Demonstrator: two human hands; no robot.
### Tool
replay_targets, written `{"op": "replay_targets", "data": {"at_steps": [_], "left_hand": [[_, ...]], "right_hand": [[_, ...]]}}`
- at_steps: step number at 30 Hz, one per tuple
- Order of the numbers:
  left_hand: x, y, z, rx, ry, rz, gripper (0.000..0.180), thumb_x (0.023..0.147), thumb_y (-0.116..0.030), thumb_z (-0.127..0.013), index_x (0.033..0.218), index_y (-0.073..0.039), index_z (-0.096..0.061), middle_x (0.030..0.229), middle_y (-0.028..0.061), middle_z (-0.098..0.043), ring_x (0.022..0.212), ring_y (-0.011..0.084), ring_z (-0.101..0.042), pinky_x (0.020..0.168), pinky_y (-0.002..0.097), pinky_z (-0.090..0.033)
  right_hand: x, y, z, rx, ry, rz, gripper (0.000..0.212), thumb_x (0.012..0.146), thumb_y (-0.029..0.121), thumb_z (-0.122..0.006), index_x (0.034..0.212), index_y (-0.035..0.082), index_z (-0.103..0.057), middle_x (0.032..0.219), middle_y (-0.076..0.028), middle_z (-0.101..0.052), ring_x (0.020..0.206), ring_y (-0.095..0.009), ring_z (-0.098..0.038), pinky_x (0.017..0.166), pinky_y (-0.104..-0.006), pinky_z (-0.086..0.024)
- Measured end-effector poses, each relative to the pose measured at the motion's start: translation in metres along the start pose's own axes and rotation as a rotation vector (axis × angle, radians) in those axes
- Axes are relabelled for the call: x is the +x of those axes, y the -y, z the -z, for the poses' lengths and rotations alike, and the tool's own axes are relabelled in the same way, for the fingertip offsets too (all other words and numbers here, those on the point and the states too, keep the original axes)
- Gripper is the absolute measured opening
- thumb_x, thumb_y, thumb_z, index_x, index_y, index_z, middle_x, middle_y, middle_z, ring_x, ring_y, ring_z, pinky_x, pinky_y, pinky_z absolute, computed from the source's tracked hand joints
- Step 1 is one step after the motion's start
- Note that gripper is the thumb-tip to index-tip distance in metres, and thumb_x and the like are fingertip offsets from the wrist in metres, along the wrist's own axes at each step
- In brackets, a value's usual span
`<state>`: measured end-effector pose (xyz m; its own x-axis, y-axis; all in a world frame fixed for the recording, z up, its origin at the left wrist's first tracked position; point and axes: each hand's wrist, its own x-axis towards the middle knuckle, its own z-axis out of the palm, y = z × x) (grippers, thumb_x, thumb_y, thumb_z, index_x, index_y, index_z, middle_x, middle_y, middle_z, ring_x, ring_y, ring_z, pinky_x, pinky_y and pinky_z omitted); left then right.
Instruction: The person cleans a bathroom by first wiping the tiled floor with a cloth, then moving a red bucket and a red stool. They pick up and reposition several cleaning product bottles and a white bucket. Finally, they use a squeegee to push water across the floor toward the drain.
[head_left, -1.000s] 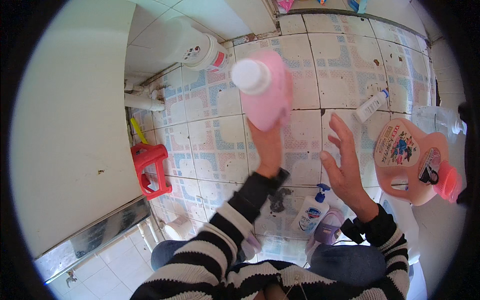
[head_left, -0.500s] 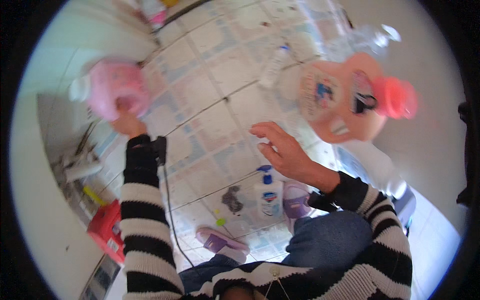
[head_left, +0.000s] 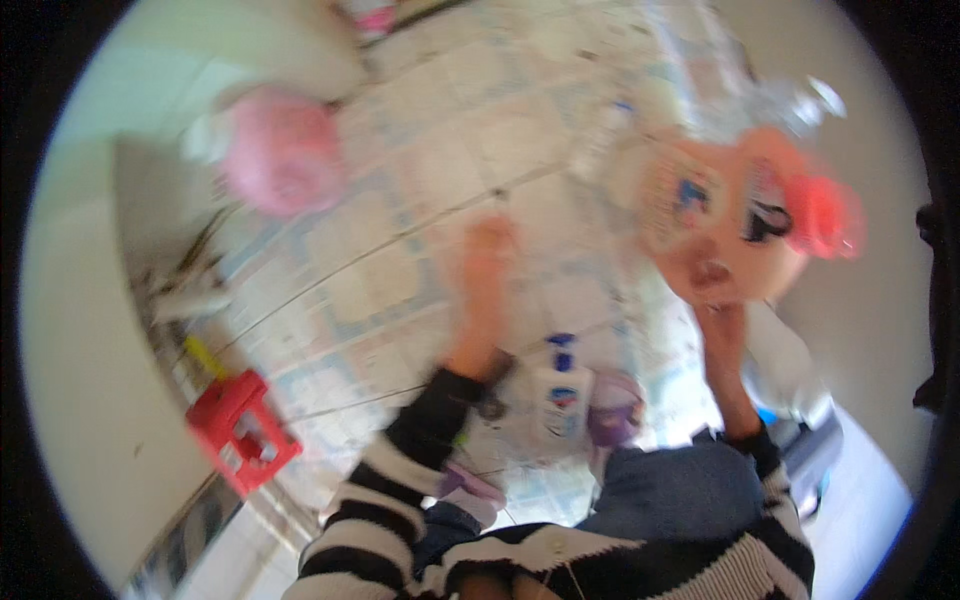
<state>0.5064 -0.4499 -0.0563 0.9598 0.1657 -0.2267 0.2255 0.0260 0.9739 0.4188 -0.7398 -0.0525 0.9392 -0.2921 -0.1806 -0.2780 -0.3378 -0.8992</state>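
Out over the middle of the tiled floor, my left hand [head_left: 488, 245] is smeared by motion; its fingers do not show clearly, and nothing can be made out in it. My right hand [head_left: 713, 285] has its fingers through the handle of a large peach-coloured jug [head_left: 735, 215] with a red cap, on the right. The jug lies with its cap pointing right. At the far left is a pink jug [head_left: 283, 150] with a white cap, with no hand on it. Near my right foot stands a white pump bottle [head_left: 562, 405] with a blue top.
A red plastic stool-like thing [head_left: 243, 430] is at the left wall. Beyond the peach jug lies a clear bottle [head_left: 790, 105], and left of that a small white bottle [head_left: 600, 140]. A white container [head_left: 785, 365] stands by the right wall. Purple slippers [head_left: 612, 408] are on my feet.
My left hand has let go of the pink jug and swung right over the floor. My right hand has moved right and taken hold of the peach jug's handle. The view has shifted.
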Motion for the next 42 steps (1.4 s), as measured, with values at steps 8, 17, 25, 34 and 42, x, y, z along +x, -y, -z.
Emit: {"op": "replay_targets", "data": {"at_steps": [8,17,25,34,42], "left_hand": [[-0.031,-0.065,-0.067,0.164,0.483,-0.068,0.073,0.057,-0.029,-0.080,0.120,-0.004,-0.053,0.118,0.0184,-0.054,0.111,0.0361,-0.051,0.097,0.0420,-0.037],[-0.029,-0.080,0.028,0.257,0.469,-0.011,0.066,0.075,-0.023,-0.078,0.131,-0.003,-0.050,0.125,0.0158,-0.057,0.111,0.0297,-0.057,0.094,0.0373,-0.045],[-0.038,-0.100,0.137,-0.067,-0.072,0.353,0.047,0.076,-0.005,-0.074,0.119,-0.002,-0.057,0.117,0.0056,-0.061,0.108,0.0135,-0.055,0.092,0.0302,-0.045],[-0.015,-0.055,0.213,-0.253,-0.876,-0.152,0.039,0.078,0.004,-0.056,0.116,-0.004,-0.051,0.110,0.0036,-0.055,0.100,0.0170,-0.054,0.089,0.0312,-0.045],[0.052,-0.054,0.237,-0.332,-0.833,-0.196,0.042,0.086,0.004,-0.055,0.127,-0.005,-0.047,0.120,0.0061,-0.053,0.113,0.0191,-0.051,0.096,0.0327,-0.043]], "right_hand": [[0.018,0.103,-0.020,-0.520,0.861,0.144,0.037,0.091,0.013,-0.056,0.125,-0.001,-0.052,0.124,-0.023,-0.056,0.119,-0.037,-0.051,0.099,-0.0428,-0.041],[0.025,0.136,-0.037,-0.428,1.074,0.177,0.037,0.084,0.003,-0.061,0.121,0.005,-0.059,0.113,-0.017,-0.064,0.110,-0.036,-0.058,0.095,-0.0419,-0.044],[0.020,0.118,-0.034,-0.279,0.902,0.061,0.041,0.085,0.003,-0.061,0.126,0.005,-0.056,0.111,-0.015,-0.066,0.106,-0.032,-0.060,0.094,-0.0396,-0.044],[0.022,0.114,-0.047,-0.303,0.959,0.051,0.040,0.086,0.004,-0.060,0.126,0.004,-0.055,0.112,-0.015,-0.065,0.106,-0.032,-0.060,0.095,-0.0401,-0.044],[0.024,0.118,-0.058,-0.318,0.966,0.020,0.038,0.086,0.004,-0.058,0.124,0.004,-0.056,0.112,-0.015,-0.065,0.107,-0.032,-0.059,0.095,-0.0402,-0.044]]}}
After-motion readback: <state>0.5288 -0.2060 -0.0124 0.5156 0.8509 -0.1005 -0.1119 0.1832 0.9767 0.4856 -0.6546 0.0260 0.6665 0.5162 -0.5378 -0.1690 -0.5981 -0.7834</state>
